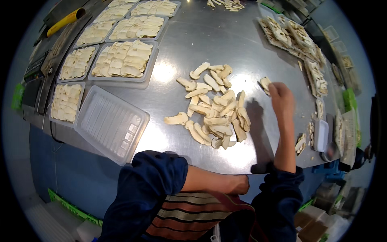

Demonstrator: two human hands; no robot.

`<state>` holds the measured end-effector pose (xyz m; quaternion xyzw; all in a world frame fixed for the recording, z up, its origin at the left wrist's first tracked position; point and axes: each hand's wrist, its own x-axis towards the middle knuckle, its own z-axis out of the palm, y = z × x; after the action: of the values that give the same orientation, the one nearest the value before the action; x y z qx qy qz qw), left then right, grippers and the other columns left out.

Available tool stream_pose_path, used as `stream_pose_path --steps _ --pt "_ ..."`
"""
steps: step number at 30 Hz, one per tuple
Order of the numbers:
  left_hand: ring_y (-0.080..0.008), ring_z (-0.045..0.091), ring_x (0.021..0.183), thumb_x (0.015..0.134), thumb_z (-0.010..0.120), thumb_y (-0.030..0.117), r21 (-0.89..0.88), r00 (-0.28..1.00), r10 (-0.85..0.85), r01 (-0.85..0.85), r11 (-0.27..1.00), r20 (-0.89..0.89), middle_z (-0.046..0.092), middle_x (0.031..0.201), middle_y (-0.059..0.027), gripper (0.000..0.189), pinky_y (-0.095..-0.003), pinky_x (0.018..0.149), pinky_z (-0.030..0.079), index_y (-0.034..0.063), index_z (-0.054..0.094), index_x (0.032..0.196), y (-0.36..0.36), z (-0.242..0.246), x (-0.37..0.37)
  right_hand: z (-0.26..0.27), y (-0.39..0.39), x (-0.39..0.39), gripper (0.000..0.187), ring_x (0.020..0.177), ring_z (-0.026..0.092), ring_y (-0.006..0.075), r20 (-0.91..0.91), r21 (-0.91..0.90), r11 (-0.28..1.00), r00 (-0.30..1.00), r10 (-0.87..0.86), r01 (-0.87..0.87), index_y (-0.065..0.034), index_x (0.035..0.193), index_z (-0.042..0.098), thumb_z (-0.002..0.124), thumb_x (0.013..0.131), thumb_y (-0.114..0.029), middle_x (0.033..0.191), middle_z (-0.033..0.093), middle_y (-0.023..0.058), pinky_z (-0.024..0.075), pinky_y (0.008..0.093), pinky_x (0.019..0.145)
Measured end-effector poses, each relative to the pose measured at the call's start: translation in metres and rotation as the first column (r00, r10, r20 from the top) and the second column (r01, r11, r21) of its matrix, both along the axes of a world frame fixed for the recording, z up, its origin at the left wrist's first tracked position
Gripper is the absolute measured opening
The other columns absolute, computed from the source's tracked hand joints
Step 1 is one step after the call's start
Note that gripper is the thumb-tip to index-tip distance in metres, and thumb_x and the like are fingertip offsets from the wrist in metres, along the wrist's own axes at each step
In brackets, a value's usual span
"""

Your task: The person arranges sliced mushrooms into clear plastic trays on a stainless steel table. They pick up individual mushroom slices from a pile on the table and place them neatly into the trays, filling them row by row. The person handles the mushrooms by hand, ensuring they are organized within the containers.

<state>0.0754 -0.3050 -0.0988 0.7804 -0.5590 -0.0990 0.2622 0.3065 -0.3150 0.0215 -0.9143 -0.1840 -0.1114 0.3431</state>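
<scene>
My right hand (281, 94) is above the steel table, right of the main pile, and pinches a few pale mushroom slices (265, 84) between thumb and fingers. Close to my body at the table's front edge is my left hand (240, 184), bent inward; its fingers are hidden, so I cannot see whether it holds anything. A loose pile of lengthwise-cut mushroom slices (216, 121) lies spread in front of me. To its left, an empty clear plastic tray (110, 124) sits at an angle, its corner jutting over the table edge.
Plastic trays of neatly overlapped slices (122, 60) stand at the left. More heaped mushroom trays (290, 36) line the right side, near a small white tray (321, 135) and a round metal bowl (331, 151). A yellow tube (65, 22) lies at the far left.
</scene>
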Motion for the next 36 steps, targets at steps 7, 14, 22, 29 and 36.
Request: stream_pose_path --steps 7,14,22,29,36 --pt "-0.0326 0.064 0.082 0.079 0.063 0.042 -0.178 0.983 0.055 -0.024 0.984 0.173 0.067 0.084 -0.0171 0.041 -0.0387 0.074 0.05 0.0012 0.068 0.08 -0.03 -0.004 0.01 0.024 0.112 -0.064 0.035 0.074 0.064 0.0365 -0.183 -0.473 0.808 0.936 0.301 -0.352 0.0001 0.074 0.066 0.062 0.084 -0.034 0.075 0.065 0.0198 0.05 0.0432 0.07" --pt "-0.0328 0.064 0.081 0.078 0.063 0.041 -0.116 0.991 0.029 -0.014 0.993 0.132 0.067 0.083 -0.0172 0.04 -0.039 0.073 0.05 0.0012 0.068 0.079 -0.017 -0.016 0.0 0.018 0.116 -0.065 0.026 0.072 0.065 0.0318 -0.34 -0.279 0.882 0.898 0.278 -0.379 0.0021 0.077 0.067 0.065 0.079 -0.024 0.074 0.065 0.0191 0.0506 0.0398 0.068" --pt "-0.033 0.064 0.08 0.078 0.063 0.04 -0.09 0.99 0.009 0.004 0.996 0.138 0.066 0.082 -0.0172 0.039 -0.0393 0.073 0.05 0.0011 0.067 0.078 -0.013 -0.018 -0.006 0.009 0.043 -0.007 0.028 0.067 0.065 0.0282 -0.241 -0.053 0.998 0.97 0.005 -0.019 0.0019 0.081 0.069 0.068 0.077 -0.026 0.072 0.067 0.0151 0.0489 0.0381 0.063" --pt "-0.0332 0.064 0.079 0.077 0.062 0.04 -0.06 0.991 -0.013 0.021 0.998 0.131 0.066 0.081 -0.0172 0.039 -0.0396 0.072 0.05 0.001 0.067 0.078 -0.011 -0.021 -0.006 0.015 0.081 -0.036 0.033 0.073 0.065 0.0334 -0.207 -0.298 0.936 0.97 0.129 -0.189 -0.0024 0.077 0.067 0.063 0.085 -0.035 0.075 0.067 0.0166 0.0506 0.041 0.07" --pt "-0.0334 0.063 0.078 0.077 0.062 0.039 -0.047 0.99 -0.034 0.041 0.998 0.135 0.065 0.08 -0.0173 0.038 -0.0399 0.072 0.05 0.001 0.067 0.077 -0.013 -0.018 -0.005 0.005 0.125 -0.048 0.033 0.069 0.064 0.0369 -0.02 -0.462 0.851 0.962 0.273 -0.252 -0.0018 0.074 0.067 0.06 0.083 -0.033 0.073 0.066 0.0195 0.0514 0.0439 0.068"
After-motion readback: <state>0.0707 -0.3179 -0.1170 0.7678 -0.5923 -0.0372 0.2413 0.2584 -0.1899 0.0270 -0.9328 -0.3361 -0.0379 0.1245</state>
